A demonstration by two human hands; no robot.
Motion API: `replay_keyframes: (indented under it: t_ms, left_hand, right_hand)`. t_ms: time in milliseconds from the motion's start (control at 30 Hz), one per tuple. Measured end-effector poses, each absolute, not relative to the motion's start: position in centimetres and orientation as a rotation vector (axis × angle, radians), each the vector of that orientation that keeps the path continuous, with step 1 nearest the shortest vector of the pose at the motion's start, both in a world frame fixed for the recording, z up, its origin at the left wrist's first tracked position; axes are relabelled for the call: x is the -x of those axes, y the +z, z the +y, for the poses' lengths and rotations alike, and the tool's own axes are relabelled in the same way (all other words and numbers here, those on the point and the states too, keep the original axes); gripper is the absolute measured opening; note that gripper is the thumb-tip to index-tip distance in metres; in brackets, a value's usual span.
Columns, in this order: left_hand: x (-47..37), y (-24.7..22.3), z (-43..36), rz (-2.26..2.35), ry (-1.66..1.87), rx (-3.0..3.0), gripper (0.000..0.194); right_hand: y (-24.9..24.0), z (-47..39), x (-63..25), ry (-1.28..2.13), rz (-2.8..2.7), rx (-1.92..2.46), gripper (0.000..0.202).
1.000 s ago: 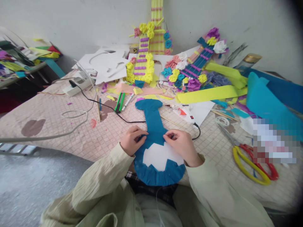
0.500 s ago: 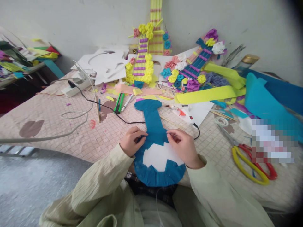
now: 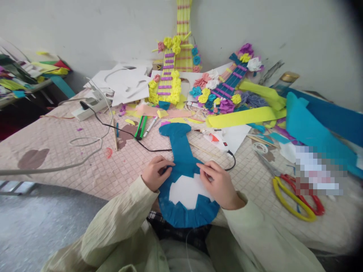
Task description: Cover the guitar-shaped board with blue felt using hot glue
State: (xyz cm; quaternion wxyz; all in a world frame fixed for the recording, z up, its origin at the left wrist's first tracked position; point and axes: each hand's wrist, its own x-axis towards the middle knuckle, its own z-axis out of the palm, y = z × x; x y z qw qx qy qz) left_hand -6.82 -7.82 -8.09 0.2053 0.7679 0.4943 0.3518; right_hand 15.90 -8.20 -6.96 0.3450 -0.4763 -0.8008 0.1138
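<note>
Flat guitar-shaped piece covered in blue paper (image 3: 181, 147), bare white patch in middle: centre to lower centre of frame, between hands. Left hand (image 3: 155, 173): thumb and forefinger pinching left edge where neck meets body. Right hand (image 3: 219, 184): fingers bent at right edge, cannot tell whether pinching. Pale check-patterned tabletop (image 3: 85, 162) beyond.

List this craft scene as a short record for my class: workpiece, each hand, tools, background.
Workpiece: blue guitar-shaped cutout, white patch showing in its body
Left hand: fingertips at the cutout's left edge, where neck meets body
Right hand: fingertips at the opposite edge
Tools: green cutter, white glue gun, scissors
Background: flower-trimmed yellow instrument shape and blue one
</note>
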Motion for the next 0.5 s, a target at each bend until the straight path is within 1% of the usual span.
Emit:
replay_keyframes:
  t_ms: [67,167,300,400,500]
  left_hand:
    - [6.9,-8.1,-7.8,1.366,0.996,-2.104,0.018]
    - [7.0,-8.1,-7.7,1.362,1.103,-2.083,0.018]
    - [6.9,-7.7,-8.2,1.332,1.216,-2.314,0.018]
    - [6.5,-7.4,-9.3,1.309,1.071,-2.627,0.026]
    - [5.9,-7.5,-10.4,1.258,0.871,-2.785,0.036]
  right_hand:
    - [-6.2,-7.6,-16.6,0.280,-2.034,1.279,0.023]
    - [-5.4,-5.6,-17.3,0.151,-2.114,1.450,0.022]
    - [-5.8,-2.4,-17.4,0.086,-2.271,1.600,0.020]
    - [-6.4,-1.4,-17.2,0.085,-2.315,1.632,0.018]
    - [-6.6,-1.4,-17.5,0.076,-2.339,1.661,0.019]
